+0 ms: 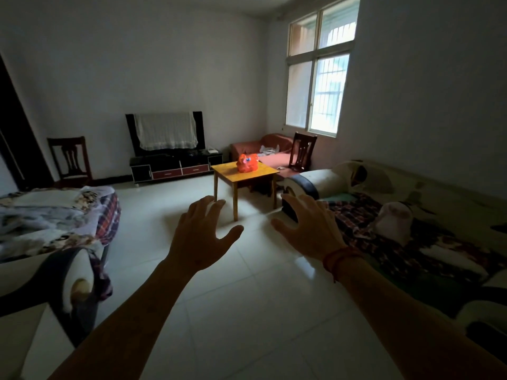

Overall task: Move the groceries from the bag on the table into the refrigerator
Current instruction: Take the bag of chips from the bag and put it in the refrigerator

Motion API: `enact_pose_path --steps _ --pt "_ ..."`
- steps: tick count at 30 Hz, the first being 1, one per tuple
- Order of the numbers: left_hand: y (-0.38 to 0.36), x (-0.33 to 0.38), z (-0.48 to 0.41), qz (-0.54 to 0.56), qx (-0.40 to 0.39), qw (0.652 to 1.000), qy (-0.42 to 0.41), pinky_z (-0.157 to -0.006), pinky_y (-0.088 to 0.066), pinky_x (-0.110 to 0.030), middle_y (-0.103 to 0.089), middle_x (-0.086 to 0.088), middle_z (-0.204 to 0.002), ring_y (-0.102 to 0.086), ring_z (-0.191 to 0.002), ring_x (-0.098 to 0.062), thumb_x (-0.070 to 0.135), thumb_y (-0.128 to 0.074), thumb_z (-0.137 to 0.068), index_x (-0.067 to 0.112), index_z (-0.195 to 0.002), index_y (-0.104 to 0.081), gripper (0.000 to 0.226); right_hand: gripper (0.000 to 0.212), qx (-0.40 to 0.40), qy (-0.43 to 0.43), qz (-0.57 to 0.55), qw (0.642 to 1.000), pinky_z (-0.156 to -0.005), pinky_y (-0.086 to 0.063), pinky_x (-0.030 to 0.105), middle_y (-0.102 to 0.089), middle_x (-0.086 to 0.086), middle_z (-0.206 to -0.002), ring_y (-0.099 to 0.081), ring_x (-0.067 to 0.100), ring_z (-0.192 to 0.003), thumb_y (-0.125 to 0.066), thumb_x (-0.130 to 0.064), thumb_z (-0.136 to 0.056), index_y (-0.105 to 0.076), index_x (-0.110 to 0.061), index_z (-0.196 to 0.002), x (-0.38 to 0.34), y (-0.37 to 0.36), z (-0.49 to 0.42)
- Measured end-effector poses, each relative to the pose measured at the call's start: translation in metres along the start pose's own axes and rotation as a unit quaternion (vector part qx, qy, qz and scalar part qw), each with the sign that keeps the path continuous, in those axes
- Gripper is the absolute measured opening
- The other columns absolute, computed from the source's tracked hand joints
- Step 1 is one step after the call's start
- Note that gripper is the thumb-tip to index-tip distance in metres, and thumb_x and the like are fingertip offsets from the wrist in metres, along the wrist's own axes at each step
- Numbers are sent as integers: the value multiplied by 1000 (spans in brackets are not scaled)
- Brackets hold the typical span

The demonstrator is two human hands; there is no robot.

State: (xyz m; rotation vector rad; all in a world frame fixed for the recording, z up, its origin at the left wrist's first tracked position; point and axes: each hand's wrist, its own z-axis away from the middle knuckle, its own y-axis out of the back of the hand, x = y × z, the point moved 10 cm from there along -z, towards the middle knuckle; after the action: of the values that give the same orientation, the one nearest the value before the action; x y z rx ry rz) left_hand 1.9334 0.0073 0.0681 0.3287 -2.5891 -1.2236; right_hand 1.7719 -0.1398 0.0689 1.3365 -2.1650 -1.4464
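Note:
An orange plastic bag (pixel 247 163) with groceries inside sits on a small yellow wooden table (pixel 263 174) across the room, well beyond my reach. My left hand (pixel 201 234) is stretched out in front of me, fingers spread, holding nothing. My right hand (pixel 310 229) is raised beside it, also spread and holding nothing, with a red string on the wrist. Both hands hover over the tiled floor, short of the table. No refrigerator is in view.
A sofa with a patterned cover (pixel 411 229) runs along the right, another (pixel 55 220) stands at the left. A covered television on a black stand (pixel 175 167) is at the far wall. Wooden chairs (pixel 301 153) (pixel 71 160) and a red sofa (pixel 263 146) stand near the window.

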Motion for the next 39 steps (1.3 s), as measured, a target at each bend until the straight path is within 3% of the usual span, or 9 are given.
enact_pose_path --steps 4,10,27,39 --pt "-45 -28 -37 7 -4 1000 6 -94 -46 -45 -52 -14 -138 -50 -125 -32 70 -38 -81 11 -132 -53 79 77 -7 -1 5 1000 -98 -42 47 -53 5 -132 -52 29 -117 -33 -76 -74 -44 -34 -138 17 -42 -48" --pt "-118 -89 -128 25 -18 999 25 -102 -40 -47 -44 -13 -146 -41 -134 -30 75 -31 -79 13 -137 -49 87 66 -27 4 27 999 -96 -42 43 -54 4 -132 -52 27 -117 -49 -68 -84 -44 -32 -139 44 -112 -158" --pt "-315 -177 -378 16 -53 998 6 -99 -43 -50 -46 -15 -145 -43 -133 -32 75 -30 -81 13 -136 -51 85 90 -32 -47 39 998 -101 -37 45 -46 6 -143 -46 30 -126 -20 -79 -69 -37 -34 -146 158 -246 -417" --pt "-472 -202 -602 0 -56 998 12 -98 -42 -49 -46 -16 -144 -42 -133 -33 73 -30 -82 12 -137 -50 85 81 -43 -26 45 998 -104 -41 48 -49 6 -144 -46 27 -131 -28 -79 -75 -38 -37 -144 289 -342 -659"
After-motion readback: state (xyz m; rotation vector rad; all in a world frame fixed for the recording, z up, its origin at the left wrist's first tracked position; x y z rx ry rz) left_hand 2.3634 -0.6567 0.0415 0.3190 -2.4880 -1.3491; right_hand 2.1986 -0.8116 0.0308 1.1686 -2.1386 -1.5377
